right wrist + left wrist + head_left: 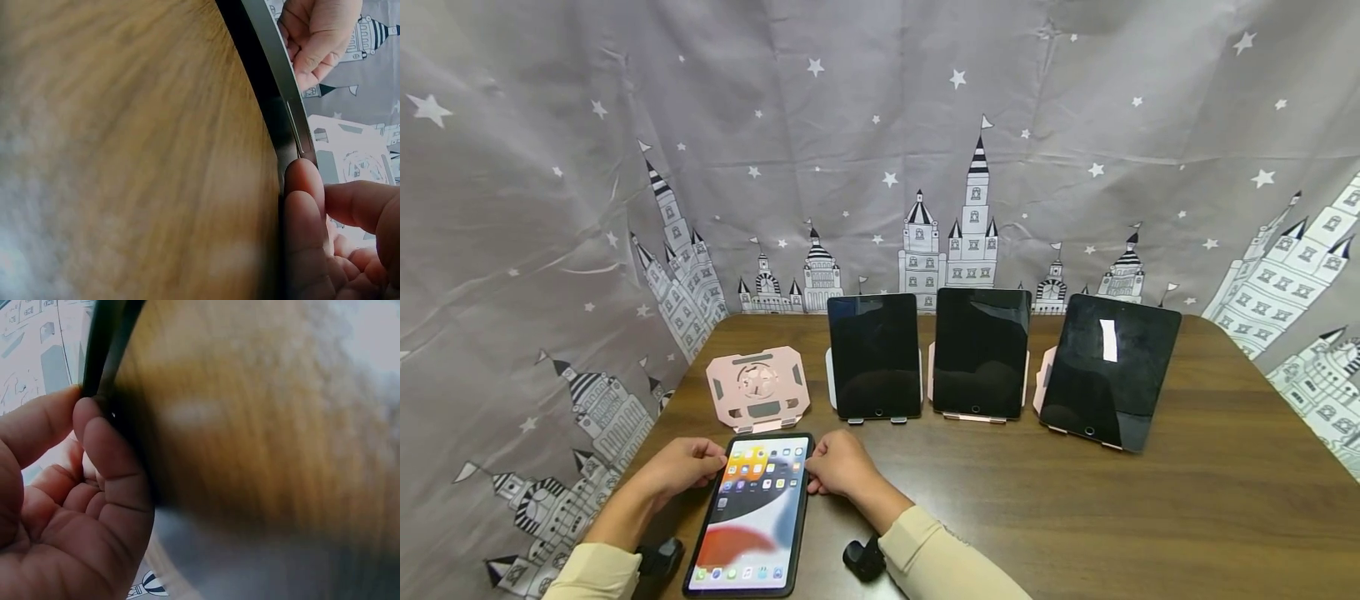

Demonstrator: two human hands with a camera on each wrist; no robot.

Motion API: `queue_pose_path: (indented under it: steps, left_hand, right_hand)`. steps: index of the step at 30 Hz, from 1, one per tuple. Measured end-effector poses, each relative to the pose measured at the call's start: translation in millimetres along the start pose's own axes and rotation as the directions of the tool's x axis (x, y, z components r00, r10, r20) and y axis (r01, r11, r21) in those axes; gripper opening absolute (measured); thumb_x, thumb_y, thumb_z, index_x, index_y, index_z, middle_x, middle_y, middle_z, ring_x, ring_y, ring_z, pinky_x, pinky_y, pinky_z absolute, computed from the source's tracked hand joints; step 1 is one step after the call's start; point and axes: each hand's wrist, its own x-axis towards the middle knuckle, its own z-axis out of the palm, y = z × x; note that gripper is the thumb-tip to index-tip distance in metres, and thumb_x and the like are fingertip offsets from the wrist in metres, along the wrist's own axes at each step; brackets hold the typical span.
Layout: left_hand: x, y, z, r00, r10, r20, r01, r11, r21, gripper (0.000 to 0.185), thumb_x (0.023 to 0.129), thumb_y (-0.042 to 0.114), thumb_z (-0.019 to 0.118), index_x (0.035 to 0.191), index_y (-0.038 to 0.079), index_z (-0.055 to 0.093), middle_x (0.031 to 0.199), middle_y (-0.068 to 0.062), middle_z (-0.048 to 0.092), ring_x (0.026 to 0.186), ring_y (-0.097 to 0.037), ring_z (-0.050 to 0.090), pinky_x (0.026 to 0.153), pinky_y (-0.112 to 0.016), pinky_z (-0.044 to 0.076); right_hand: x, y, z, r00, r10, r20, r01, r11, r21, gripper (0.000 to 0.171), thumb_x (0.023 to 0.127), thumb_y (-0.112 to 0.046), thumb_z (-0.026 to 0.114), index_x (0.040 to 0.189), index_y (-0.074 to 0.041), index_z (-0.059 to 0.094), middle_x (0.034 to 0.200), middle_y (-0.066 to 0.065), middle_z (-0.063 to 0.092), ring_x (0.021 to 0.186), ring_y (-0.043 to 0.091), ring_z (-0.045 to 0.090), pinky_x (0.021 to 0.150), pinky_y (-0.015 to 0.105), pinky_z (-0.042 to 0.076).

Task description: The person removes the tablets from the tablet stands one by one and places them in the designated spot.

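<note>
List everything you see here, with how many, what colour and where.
lit tablet: one, black frame, near table edge, held at both sides
dark tablets: three, black, on stands in a row at the back
empty stand: one, pink, left of the row
table: one, brown wood
backdrop: grey, with castles and stars
left hand: grips the lit tablet's left edge
right hand: grips its right edge

You have a tablet (pixel 751 515) in a black case lying screen-up on the near left of the counter (pixel 1075 492), its long side running away from you. Its screen is lit, showing a home screen with rows of app icons and a dock.
</note>
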Motion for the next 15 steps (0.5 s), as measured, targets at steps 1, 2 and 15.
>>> queue_pose_path:
  steps: [1, 2, 15]
  left_hand:
    - [-0.1, 0.4, 0.2, 1.000, -0.002, -0.003, 0.002, 1.000, 0.003, 0.012, 0.095, 0.006, 0.061, 0.098, -0.006, 0.065, 0.083, -0.004, 0.059, 0.076, -0.021, 0.054, 0.067, -0.033, 0.048]
    - [-0.2, 0.6, 0.3, 1.000, -0.004, -0.004, 0.004, 1.000, 0.004, 0.012, 0.095, 0.005, 0.061, 0.098, -0.005, 0.065, 0.083, -0.004, 0.059, 0.076, -0.021, 0.053, 0.067, -0.033, 0.048]
    - [-0.5, -0.2, 1.4, 1.000, -0.011, -0.028, 0.012, 0.999, 0.031, 0.010, 0.093, 0.005, 0.062, 0.096, -0.004, 0.066, 0.083, -0.005, 0.059, 0.076, -0.021, 0.053, 0.066, -0.033, 0.046]
  right_hand:
    - [0.1, -0.2, 0.0, 1.000, 0.003, 0.002, -0.003, 1.000, 0.000, 0.027, 0.086, 0.004, 0.066, 0.062, -0.004, 0.059, 0.049, 0.007, 0.062, 0.040, 0.006, 0.056, 0.039, 0.016, 0.043]
    - [0.2, -0.4, -0.1, 1.000, 0.005, 0.002, -0.005, 1.000, -0.003, 0.027, 0.086, 0.004, 0.066, 0.062, -0.004, 0.059, 0.049, 0.007, 0.062, 0.040, 0.006, 0.056, 0.038, 0.015, 0.042]
    - [0.7, -1.8, -0.2, 1.000, 0.007, -0.001, -0.007, 1.000, -0.014, 0.028, 0.085, 0.004, 0.067, 0.060, -0.005, 0.058, 0.049, 0.008, 0.062, 0.040, 0.006, 0.057, 0.038, 0.015, 0.040]
